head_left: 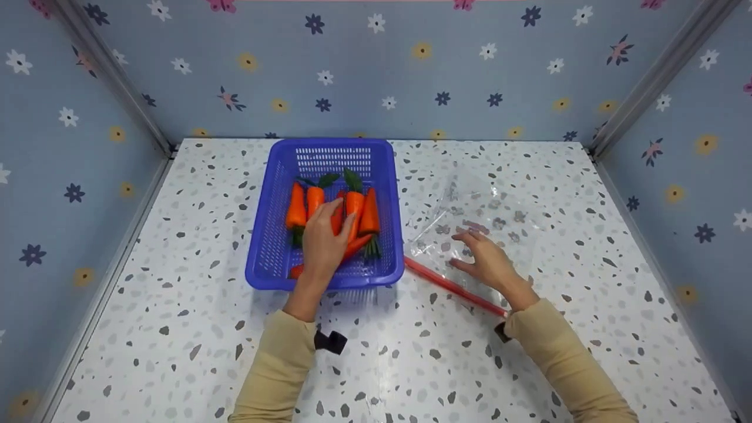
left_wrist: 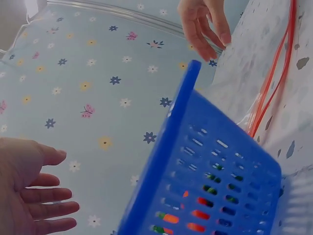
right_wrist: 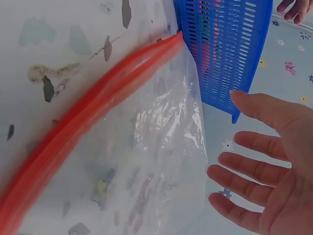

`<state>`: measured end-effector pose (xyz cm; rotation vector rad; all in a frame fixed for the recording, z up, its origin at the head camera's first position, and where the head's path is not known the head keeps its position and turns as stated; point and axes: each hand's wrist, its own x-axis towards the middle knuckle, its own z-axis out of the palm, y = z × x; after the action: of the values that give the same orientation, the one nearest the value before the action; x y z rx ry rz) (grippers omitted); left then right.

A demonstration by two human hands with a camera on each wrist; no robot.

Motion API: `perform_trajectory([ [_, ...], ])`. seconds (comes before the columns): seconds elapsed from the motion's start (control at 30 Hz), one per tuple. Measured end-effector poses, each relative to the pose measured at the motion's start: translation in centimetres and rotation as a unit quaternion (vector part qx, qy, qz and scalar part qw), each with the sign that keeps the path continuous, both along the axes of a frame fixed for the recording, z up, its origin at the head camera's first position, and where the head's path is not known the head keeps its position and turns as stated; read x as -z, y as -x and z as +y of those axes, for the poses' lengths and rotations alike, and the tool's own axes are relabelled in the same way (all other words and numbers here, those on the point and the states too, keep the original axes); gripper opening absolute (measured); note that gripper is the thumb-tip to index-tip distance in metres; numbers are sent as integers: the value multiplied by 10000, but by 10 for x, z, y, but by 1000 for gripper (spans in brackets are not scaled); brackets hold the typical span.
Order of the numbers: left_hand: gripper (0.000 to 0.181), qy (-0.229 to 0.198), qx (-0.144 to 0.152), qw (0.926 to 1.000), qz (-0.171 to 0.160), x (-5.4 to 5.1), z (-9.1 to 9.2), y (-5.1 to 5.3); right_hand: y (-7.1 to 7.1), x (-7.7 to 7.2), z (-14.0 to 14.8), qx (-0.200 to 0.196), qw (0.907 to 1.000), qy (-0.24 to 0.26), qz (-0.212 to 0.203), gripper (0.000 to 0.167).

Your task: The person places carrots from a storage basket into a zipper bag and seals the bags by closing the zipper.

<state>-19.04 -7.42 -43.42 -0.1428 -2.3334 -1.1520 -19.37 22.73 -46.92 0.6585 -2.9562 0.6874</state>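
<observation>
A blue basket (head_left: pixel 265 235) holds several orange carrots (head_left: pixel 368 214) and red chili peppers (head_left: pixel 356 245). My left hand (head_left: pixel 323 241) is over the basket, fingers spread and relaxed, gripping nothing; in the left wrist view the left hand (left_wrist: pixel 34 191) shows above the rim level, apart from the basket (left_wrist: pixel 234 142). To the basket's right lies a clear plastic bag (head_left: pixel 499 229) with a red strip (head_left: pixel 452 286) along its near edge. My right hand (head_left: pixel 490 264) hovers over the bag with parted fingers; the right wrist view shows this hand (right_wrist: pixel 274 166) holding nothing.
The speckled white table (head_left: pixel 382 364) is enclosed by flower-patterned panels at the back (head_left: pixel 352 64) and both sides. The basket's right wall stands close to the left end of the bag's red strip (right_wrist: pixel 93 107).
</observation>
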Motion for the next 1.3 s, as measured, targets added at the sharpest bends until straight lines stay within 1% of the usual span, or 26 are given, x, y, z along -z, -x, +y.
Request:
perform_trajectory([
  [0.07,31,-147,49,9998,145,4,2,-1,-1,4,-1,12,9999,0,-155,47],
  [0.17,28,-303,84,9992,231,8,6,-2,-2,11,-2,-81,9995,50,-292,49],
  [0.33,26,-673,180,9974,160,14,12,-4,-4,21,-2,-136,9982,64,-579,54],
  [0.5,23,-1172,343,9925,-19,20,16,-7,-5,31,-1,-85,9957,-43,-916,56],
  [0.6,22,-1372,378,9898,-43,23,18,-8,-5,36,-2,-60,9942,-182,-1055,60],
  [0.73,20,-1640,449,9854,-42,26,19,-8,-4,40,-2,-187,9939,-401,-1005,67],
  [0.9,17,-1864,485,9812,-123,29,23,-9,-3,42,-3,-483,9938,-726,-697,67],
  [1.03,18,-1958,552,9790,-163,31,27,-11,-5,40,-5,-552,9911,-1013,-665,59],
  [1.13,19,-2058,658,9762,-203,32,30,-11,-6,38,-8,-542,9894,-1142,-716,41],
  [1.23,19,-2149,709,9737,-279,32,33,-13,-7,37,-11,-427,9901,-1006,-884,19],
  [1.3,18,-2195,707,9725,-333,29,36,-14,-7,35,-11,-252,9907,-821,-1054,11],
])
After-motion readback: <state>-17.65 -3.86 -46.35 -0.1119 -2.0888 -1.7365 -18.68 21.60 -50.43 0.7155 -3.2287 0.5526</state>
